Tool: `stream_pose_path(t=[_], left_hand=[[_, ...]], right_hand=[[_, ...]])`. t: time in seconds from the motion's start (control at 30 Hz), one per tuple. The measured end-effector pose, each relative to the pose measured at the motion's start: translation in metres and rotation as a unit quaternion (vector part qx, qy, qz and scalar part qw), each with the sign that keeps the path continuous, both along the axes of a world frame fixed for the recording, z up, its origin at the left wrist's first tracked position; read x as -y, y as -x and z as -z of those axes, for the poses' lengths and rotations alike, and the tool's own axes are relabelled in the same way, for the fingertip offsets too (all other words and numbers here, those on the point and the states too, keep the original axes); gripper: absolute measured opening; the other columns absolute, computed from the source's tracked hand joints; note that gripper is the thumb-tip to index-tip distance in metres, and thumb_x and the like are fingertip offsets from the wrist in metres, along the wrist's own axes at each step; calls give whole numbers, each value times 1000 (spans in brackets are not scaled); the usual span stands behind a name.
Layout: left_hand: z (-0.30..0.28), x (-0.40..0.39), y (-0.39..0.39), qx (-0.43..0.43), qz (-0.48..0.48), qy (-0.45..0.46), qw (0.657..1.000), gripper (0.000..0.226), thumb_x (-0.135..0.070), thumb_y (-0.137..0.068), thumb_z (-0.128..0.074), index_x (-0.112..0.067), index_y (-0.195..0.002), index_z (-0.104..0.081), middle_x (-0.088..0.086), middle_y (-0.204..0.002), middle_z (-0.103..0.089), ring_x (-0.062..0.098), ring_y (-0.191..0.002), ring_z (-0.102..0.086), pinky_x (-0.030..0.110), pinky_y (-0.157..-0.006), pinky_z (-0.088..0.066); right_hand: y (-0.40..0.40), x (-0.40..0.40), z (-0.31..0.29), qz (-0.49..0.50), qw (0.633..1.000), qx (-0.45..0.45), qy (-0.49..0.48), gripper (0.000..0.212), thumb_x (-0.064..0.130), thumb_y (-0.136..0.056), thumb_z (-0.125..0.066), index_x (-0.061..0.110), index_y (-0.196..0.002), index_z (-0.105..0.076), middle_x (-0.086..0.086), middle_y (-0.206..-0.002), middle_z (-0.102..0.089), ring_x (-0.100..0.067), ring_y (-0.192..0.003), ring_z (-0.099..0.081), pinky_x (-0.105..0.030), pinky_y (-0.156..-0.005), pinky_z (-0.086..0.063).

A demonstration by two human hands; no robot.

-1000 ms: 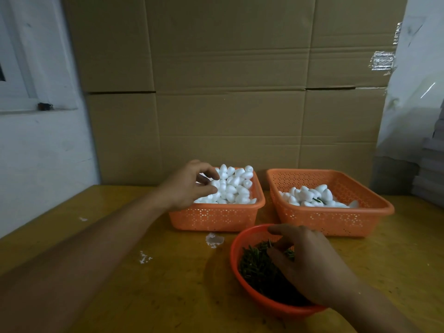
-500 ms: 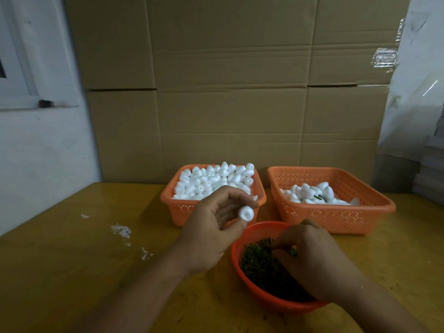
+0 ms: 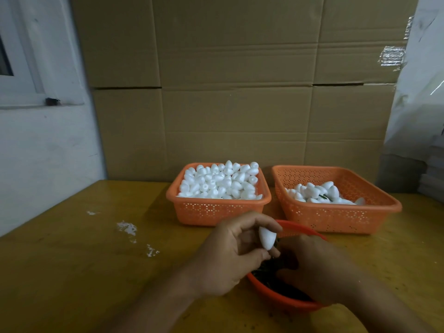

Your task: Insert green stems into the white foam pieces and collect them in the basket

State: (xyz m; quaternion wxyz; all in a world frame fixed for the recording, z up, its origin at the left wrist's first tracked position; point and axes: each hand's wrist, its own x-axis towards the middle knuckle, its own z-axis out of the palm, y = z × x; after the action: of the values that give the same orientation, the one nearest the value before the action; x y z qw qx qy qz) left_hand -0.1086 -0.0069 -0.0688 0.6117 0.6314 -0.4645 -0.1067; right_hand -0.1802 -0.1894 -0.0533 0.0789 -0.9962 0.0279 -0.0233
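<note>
Two hands meet over the red bowl (image 3: pixel 286 300): the left hand (image 3: pixel 230 255) pinches a foam piece (image 3: pixel 267 237); the right hand (image 3: pixel 312 267) curls by the stems, grip unclear. Judged step: inserting. Next, drop it into the right basket (image 3: pixel 336 216).

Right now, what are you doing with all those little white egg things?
A person is making foam buds. The left hand pinches one white foam piece above the round red bowl of green stems. The right hand is down in that bowl. The left basket is heaped with plain pieces; the right basket holds a few.
</note>
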Motion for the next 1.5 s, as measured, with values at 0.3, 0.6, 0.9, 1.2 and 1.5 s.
stream_pose_path(t=[0.3, 0.6, 0.9, 1.2, 1.5], left_hand=[[0, 8, 3, -103, 3, 48, 994, 20, -15, -99, -56, -10, -117, -51, 19, -102, -72, 31, -83, -71, 32, -71, -57], [-2, 6, -4, -280, 5, 114, 953, 31, -14, -89, -63, -7, -119, -67, 12, -95, -64, 18, -78, -61, 28, -68, -53], [-8, 2, -4, -328, 0, 124, 936, 25, -22, -90, -60, -6, -109, -63, 18, -89, -66, 21, -70, -63, 28, -60, -53], [-10, 1, -1, -312, -23, 84, 946, 31, -37, -85, -65, -10, -100, -62, 7, -73, -61, 15, -56, -53, 23, -48, -42], [-10, 1, -1, -308, -24, 87, 947, 32, -43, -82, -66, -14, -95, -64, 6, -70, -59, 13, -53, -51, 22, -45, -39]], right_hand=[[-8, 0, 8, 37, 999, 16, -2, 24, 29, -89, -64, 25, -67, -56, 7, -69, -58, -6, -64, -56, -25, -59, -49], [-8, 2, 10, 50, 996, 59, -41, 8, 29, -89, -67, 28, -91, -74, 9, -88, -71, -7, -82, -66, -31, -78, -58], [-4, -1, 0, 44, 964, 232, -124, 55, 55, -95, -42, 15, -58, -52, 1, -50, -54, -11, -45, -50, -43, -54, -47], [2, -17, -3, -84, 811, 324, -481, 28, 43, -77, -71, 16, -70, -69, -11, -61, -63, -22, -54, -53, -34, -52, -44], [5, -26, -4, -99, 801, 375, -456, 7, 30, -76, -72, 25, -78, -77, -3, -72, -74, -22, -64, -69, -29, -58, -55]])
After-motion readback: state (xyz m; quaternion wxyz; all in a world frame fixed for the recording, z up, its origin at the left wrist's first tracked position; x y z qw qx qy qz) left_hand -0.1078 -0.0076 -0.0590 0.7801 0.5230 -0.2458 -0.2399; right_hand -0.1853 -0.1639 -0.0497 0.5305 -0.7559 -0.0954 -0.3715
